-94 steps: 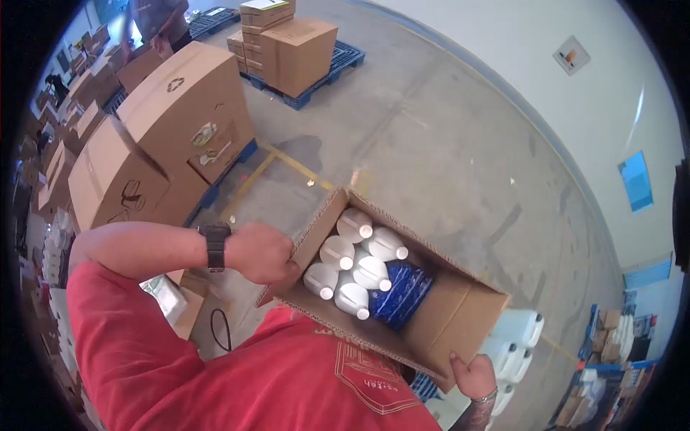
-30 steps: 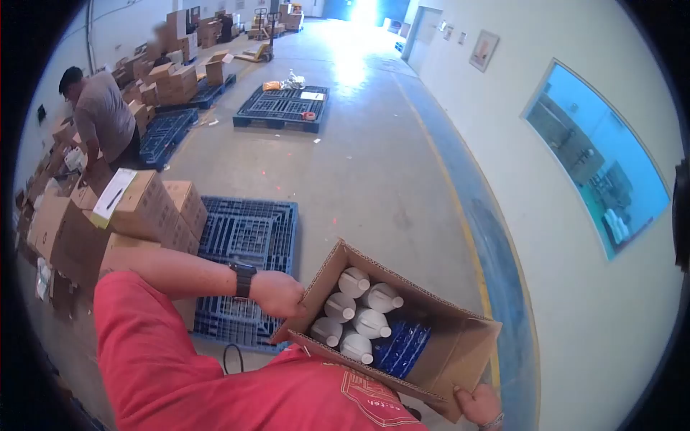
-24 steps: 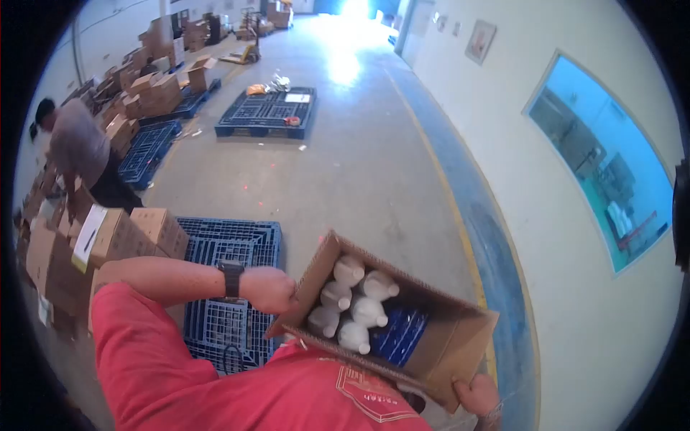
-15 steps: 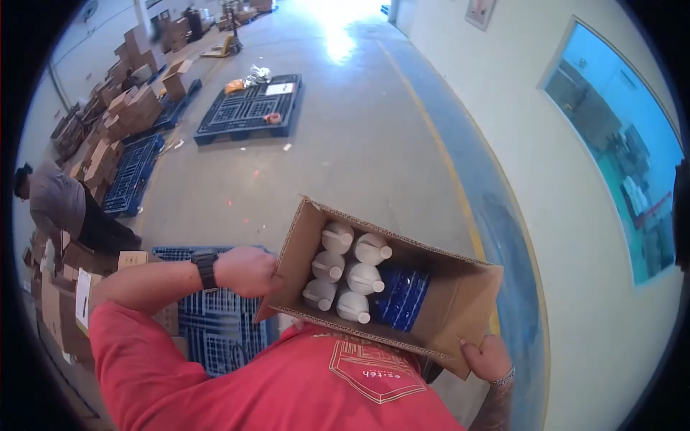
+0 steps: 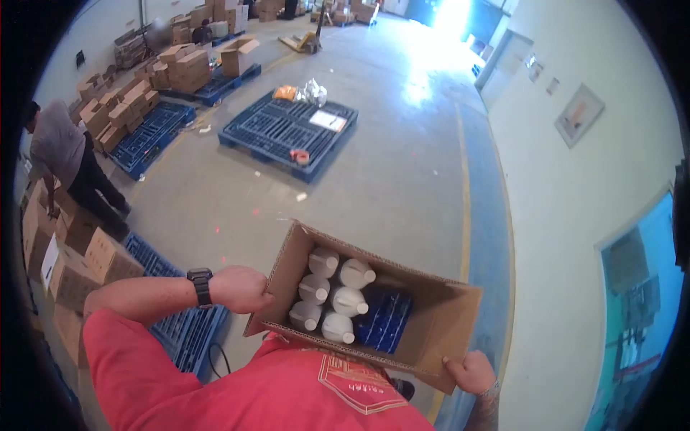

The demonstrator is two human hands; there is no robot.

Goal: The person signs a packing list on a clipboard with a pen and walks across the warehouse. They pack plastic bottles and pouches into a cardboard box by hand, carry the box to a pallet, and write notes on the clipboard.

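Observation:
An open cardboard box (image 5: pixel 438 327) is held tilted in front of my red shirt, its top facing me. Several white bottles (image 5: pixel 349 302) with white caps stand together in its left half. Beside them lies a blue plastic-wrapped pack (image 5: pixel 387 320), and bare cardboard shows on the right. My left hand (image 5: pixel 239 289), below a black wristwatch, is closed on the box's left edge. At the lower right corner, my right hand (image 5: pixel 471 372) grips the flap with the thumb on the inside. The fingers of both hands are partly hidden behind the cardboard.
Ahead on the floor sits a blue pallet (image 5: pixel 287 133) bearing a silver bag, orange packet, paper and tape roll. Another pallet (image 5: pixel 180 323) is at lower left near stacked cartons (image 5: pixel 79 276). A co-worker (image 5: pixel 68 154) bends there. The wall (image 5: pixel 553 165) runs along the right.
My view has turned left, so the pallets and wall have shifted in the picture. The box stays in both hands with its contents unchanged. The co-worker now stands more upright.

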